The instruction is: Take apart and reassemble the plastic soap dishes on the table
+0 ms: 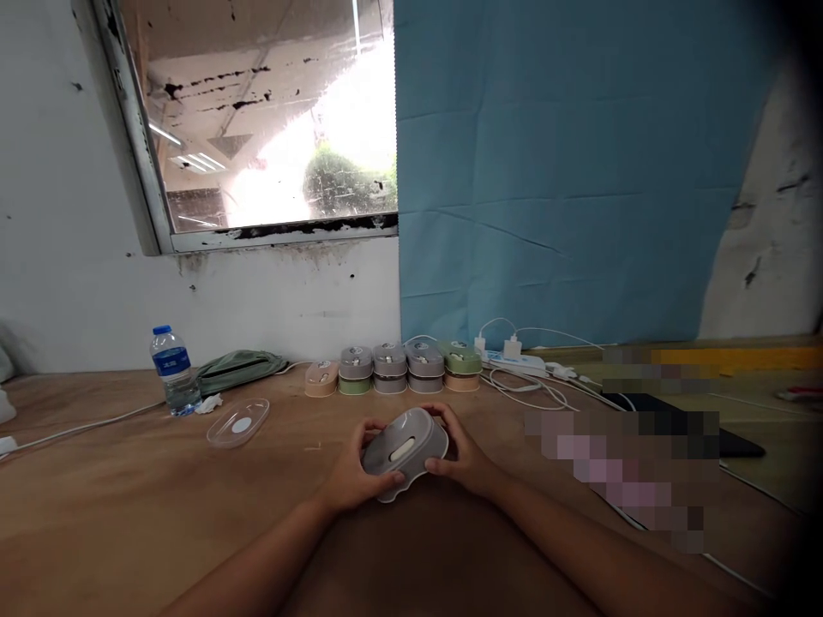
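Between both hands I hold a grey oval plastic box [390,444] with a pale oblong slot or inset on its face and a light, wavy rim. It is tilted just above the table. My left hand [360,471] grips its left end, thumb along the near edge. My right hand [464,454] wraps the right end, with its thumb on the near side. Beyond the hands stands a row of similar boxes, mostly stacked in pairs: a single peach box [321,379], grey ones [389,360] and a green one [460,356] on a peach one.
A clear oval plastic lid [222,433] lies on the brown table [129,514] at left, near crumpled tissue [209,404], a water bottle [173,373] and a green pouch [241,370]. A power strip [514,363] with white cables sits back right. Blurred patches hide part of the right side.
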A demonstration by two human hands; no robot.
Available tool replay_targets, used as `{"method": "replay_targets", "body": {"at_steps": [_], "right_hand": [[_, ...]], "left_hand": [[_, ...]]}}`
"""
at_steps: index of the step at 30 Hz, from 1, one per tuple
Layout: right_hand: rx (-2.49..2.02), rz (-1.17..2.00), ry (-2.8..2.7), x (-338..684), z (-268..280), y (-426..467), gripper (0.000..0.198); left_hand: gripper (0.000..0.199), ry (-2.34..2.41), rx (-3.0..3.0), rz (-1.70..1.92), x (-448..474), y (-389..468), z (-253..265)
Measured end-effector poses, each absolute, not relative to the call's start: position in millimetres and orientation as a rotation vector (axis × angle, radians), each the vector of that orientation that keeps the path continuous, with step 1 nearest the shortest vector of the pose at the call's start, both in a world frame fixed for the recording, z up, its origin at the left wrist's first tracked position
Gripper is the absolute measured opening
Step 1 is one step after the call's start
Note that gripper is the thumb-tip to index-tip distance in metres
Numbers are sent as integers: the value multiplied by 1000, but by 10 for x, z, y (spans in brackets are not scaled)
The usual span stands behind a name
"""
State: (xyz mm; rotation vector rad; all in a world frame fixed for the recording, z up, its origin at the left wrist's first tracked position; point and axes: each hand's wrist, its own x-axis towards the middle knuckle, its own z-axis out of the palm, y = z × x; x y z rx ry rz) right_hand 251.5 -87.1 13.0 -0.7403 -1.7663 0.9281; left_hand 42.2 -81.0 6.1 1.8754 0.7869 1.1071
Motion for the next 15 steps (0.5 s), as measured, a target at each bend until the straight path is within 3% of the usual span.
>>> {"method": "replay_targets", "body": {"at_steps": [10,15], "right_hand": [[-669,915,-1789,2548,69,-828,75],[-712,876,-1804,2598,65,-804,75]], "left_hand": [[29,671,1432,1217,362,-682,42],[44,546,1024,1206,287,-665,93]]}}
